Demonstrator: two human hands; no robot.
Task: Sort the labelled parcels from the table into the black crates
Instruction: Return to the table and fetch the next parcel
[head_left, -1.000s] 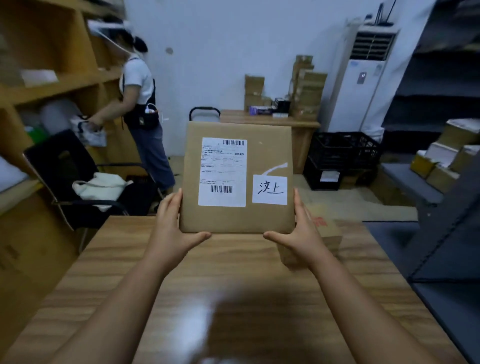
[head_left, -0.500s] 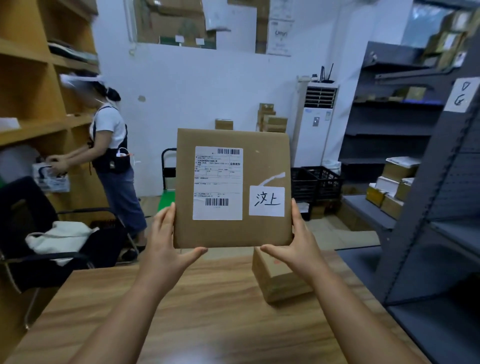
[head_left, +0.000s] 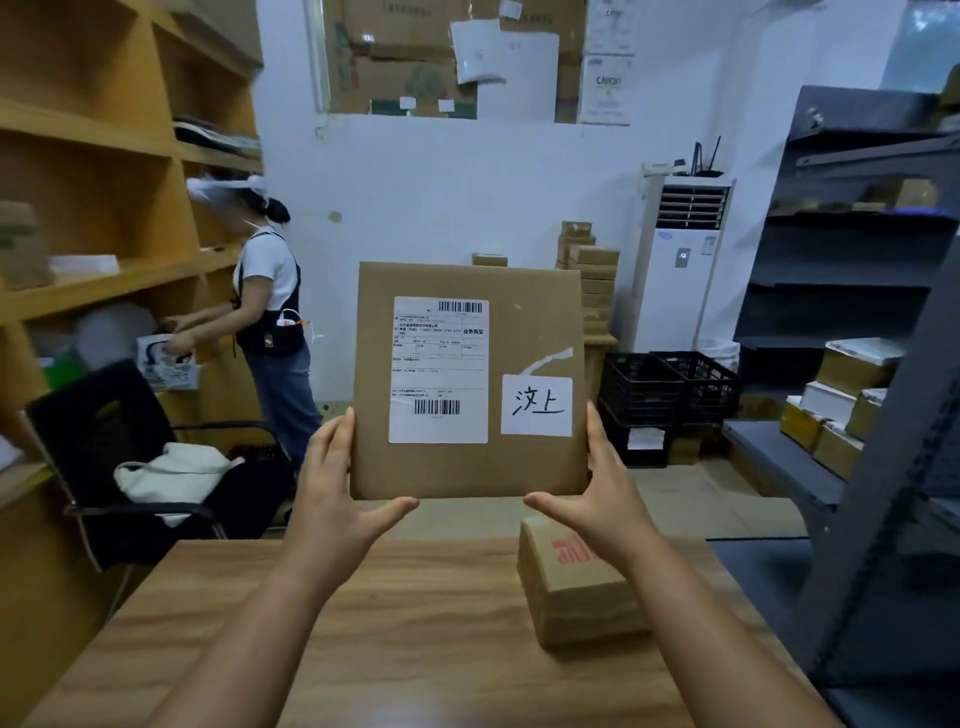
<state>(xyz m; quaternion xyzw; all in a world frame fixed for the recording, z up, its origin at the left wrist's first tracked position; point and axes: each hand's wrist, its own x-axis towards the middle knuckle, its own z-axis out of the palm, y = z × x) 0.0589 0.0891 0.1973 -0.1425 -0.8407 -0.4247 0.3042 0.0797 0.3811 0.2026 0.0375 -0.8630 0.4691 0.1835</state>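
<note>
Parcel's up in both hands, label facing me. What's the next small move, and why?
Probably carry the parcel right and forward toward the black crates. Left hand and right hand clamp its lower edges, it is clear of the table, and the label is readable.

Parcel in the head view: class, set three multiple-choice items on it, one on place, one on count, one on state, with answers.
1. Where is the smaller box?
A. on the table
B. on the chair
C. in a crate

2. How many white labels are on the held parcel?
A. one
B. two
C. four

3. How is the parcel held?
A. flat on the table
B. upright between both hands
C. in one hand

Answers: 1 A, it rests on the table. 2 B, a printed label and a handwritten one. 3 B, left hand and right hand grip its sides.
</note>
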